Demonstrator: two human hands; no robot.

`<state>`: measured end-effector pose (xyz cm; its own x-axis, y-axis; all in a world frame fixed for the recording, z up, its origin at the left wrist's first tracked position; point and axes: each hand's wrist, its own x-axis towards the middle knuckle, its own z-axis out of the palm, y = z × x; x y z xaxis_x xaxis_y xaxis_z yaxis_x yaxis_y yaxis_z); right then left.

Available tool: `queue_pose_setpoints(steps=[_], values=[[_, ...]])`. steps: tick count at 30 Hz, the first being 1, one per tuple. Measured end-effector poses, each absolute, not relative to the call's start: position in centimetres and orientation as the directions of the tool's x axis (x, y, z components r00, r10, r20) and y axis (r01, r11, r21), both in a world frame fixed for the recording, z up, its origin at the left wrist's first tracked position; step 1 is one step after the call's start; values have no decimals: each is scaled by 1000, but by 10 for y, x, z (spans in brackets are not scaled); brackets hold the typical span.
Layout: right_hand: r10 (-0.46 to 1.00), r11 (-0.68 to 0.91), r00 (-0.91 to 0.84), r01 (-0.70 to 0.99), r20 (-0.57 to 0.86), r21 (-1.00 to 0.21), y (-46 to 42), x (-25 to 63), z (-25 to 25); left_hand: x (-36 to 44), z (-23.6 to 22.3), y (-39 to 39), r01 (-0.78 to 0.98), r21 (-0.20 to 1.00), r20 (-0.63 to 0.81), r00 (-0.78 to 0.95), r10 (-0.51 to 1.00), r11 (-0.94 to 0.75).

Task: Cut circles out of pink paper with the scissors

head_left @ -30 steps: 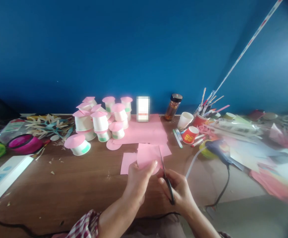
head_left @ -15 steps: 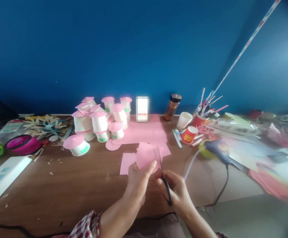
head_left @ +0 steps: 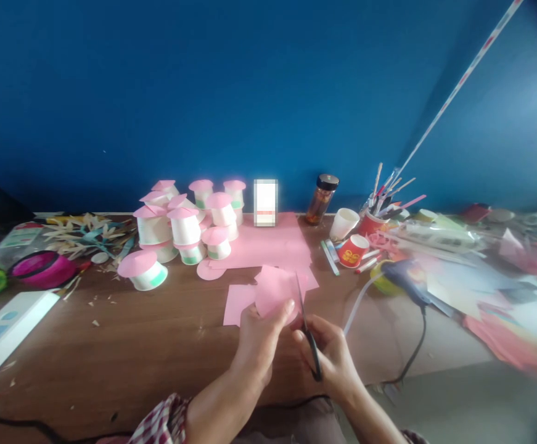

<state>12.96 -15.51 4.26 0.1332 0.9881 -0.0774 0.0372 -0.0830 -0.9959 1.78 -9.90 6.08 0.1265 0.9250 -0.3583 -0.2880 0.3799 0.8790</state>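
My left hand (head_left: 261, 333) pinches a piece of pink paper (head_left: 275, 288), thumb on top, over the near middle of the table. The paper's lower edge is rounded. My right hand (head_left: 326, 348) grips black-handled scissors (head_left: 313, 354), whose blades point away from me and lie along the paper's right edge. How far the blades are apart is hard to see. Beneath and behind the held piece lie more pink pieces (head_left: 235, 303) and a stack of pink sheets (head_left: 272, 243). A pink paper disc (head_left: 209, 270) rests left of the stack.
Several white paper cups with pink cone tops (head_left: 150, 276) stand at the left back. A power strip (head_left: 12, 330) lies at the left. Behind on the right are a bottle (head_left: 322, 200), a red cup (head_left: 354, 250), and a glue gun (head_left: 407, 280) with its cord.
The held paper has turned slightly between my fingers, its top edge now slanting. The scissors stay along its right edge, with only small hand movements. The view has shifted a little.
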Motion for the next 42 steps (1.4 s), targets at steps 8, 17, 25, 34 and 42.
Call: queue_pose_setpoints(steps=[8, 17, 25, 34, 42], values=[[990, -73, 122, 53, -66, -996, -155, 131, 41, 17, 60, -97, -317, 867, -364, 122, 923, 384], [990, -67, 131, 74, -57, -995, -157, 132, 36, 17, 58, -97, -300, 882, -345, 112, 932, 363], [989, -85, 119, -22, -87, -996, -154, 131, 43, 20, 62, -99, -256, 890, -346, 159, 924, 378], [988, -55, 142, -2, -55, -998, -152, 132, 39, 19, 58, -99, -275, 892, -321, 173, 931, 358], [988, -69, 139, 31, -64, -997, -155, 133, 39, 18, 63, -99, -360, 846, -356, 169, 919, 394]])
